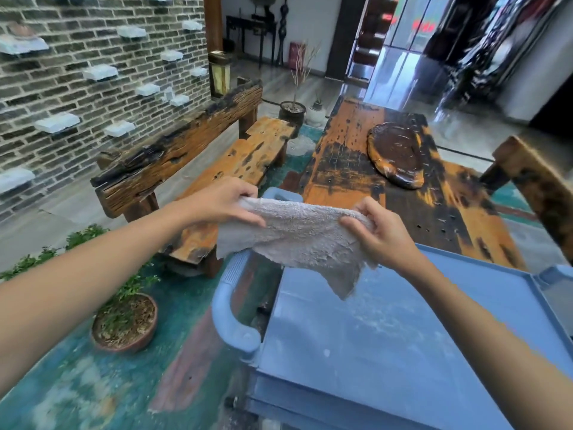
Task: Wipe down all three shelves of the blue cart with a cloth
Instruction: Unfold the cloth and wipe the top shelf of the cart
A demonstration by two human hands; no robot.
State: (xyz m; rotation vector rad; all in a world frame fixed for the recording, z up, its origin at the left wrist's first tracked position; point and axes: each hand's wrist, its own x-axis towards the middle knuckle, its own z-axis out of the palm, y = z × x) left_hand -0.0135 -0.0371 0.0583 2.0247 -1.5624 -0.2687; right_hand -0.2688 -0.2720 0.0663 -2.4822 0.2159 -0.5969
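A grey cloth (297, 240) is held stretched in the air above the far left corner of the blue cart (387, 336); its upper edge is pinched by the left hand (223, 203) and the right hand (375, 231), fingers pressed together; a dusty film is seen on the top shelf (366, 330).

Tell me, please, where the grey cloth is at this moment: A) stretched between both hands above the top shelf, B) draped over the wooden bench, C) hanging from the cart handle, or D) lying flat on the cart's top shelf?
A: the left hand and right hand each pinch an end of the grey cloth, holding it clear above the cart's top shelf.
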